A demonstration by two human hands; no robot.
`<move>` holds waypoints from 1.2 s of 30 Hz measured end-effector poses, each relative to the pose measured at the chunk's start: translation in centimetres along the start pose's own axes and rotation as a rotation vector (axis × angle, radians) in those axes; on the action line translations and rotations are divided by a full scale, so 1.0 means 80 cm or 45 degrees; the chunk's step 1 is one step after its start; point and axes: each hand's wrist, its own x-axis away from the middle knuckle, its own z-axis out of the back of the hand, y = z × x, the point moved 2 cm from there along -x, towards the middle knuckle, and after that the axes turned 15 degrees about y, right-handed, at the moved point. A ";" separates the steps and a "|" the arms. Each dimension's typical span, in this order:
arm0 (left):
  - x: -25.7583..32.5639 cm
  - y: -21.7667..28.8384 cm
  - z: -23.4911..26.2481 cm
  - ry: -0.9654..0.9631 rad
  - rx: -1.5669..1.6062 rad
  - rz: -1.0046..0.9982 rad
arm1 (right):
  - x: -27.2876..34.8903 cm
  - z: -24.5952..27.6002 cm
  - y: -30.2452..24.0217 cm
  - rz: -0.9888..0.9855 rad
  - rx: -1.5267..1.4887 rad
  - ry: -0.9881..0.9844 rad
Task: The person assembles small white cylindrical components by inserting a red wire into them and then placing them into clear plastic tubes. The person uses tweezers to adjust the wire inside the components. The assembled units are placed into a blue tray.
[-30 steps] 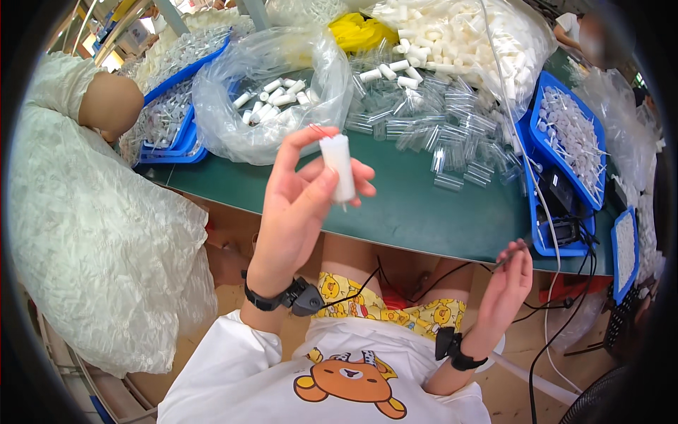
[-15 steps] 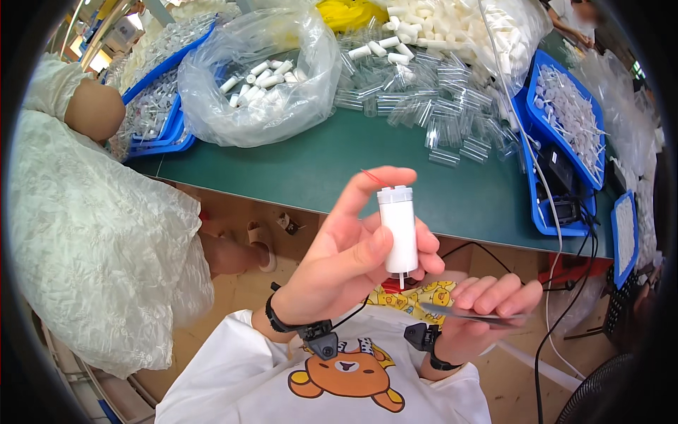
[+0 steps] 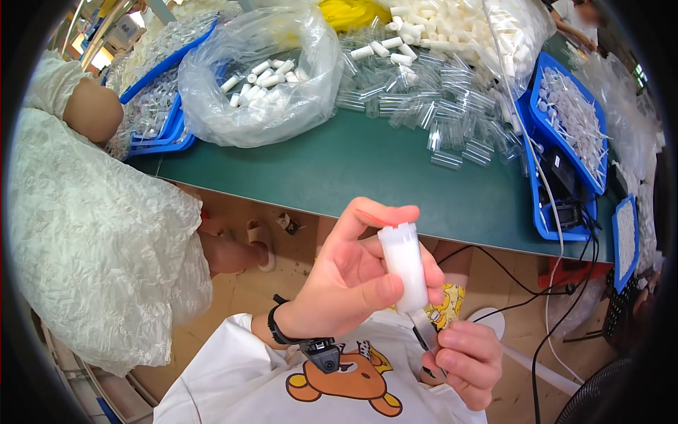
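Observation:
My left hand (image 3: 337, 298) is closed around a white cylinder (image 3: 405, 272) with a translucent cap, tilted slightly so its lower end leans right. The index finger reaches over the cap, and a thin red line shows along that finger. My right hand (image 3: 468, 359) grips a flat, shiny metal blade-like tool (image 3: 424, 328). Its upper end is right at the bottom of the cylinder; whether it touches there I cannot tell. The tool's exact kind is unclear.
Clear tubes (image 3: 452, 106) and white cylinders (image 3: 424, 32) heap on the green table (image 3: 311, 169). A plastic bag (image 3: 205, 106) holds more cylinders. Blue trays (image 3: 600, 127) stand at right, with cables (image 3: 540, 177) hanging. Another person's sleeve (image 3: 53, 85) is at left.
My left hand has lowered a little and tilted the cylinder. My right hand has moved left and turned, bringing the metal tool up to the cylinder's lower end.

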 end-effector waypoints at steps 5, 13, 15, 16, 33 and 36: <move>0.000 0.001 -0.001 -0.001 0.015 -0.025 | 0.004 0.007 -0.004 0.014 -0.051 -0.031; -0.003 -0.004 0.003 0.011 -0.002 0.002 | 0.011 -0.001 0.001 0.131 0.049 -0.009; -0.003 -0.004 0.003 0.037 -0.011 0.014 | 0.013 -0.001 -0.004 0.037 0.098 -0.021; -0.004 -0.004 0.003 0.063 -0.017 0.031 | 0.013 -0.001 -0.005 -0.010 0.123 -0.027; -0.009 -0.008 0.010 -0.013 0.060 -0.024 | 0.024 -0.008 0.016 0.050 0.054 0.046; -0.009 -0.008 0.011 -0.060 0.044 -0.027 | 0.043 -0.008 0.021 0.145 0.017 0.156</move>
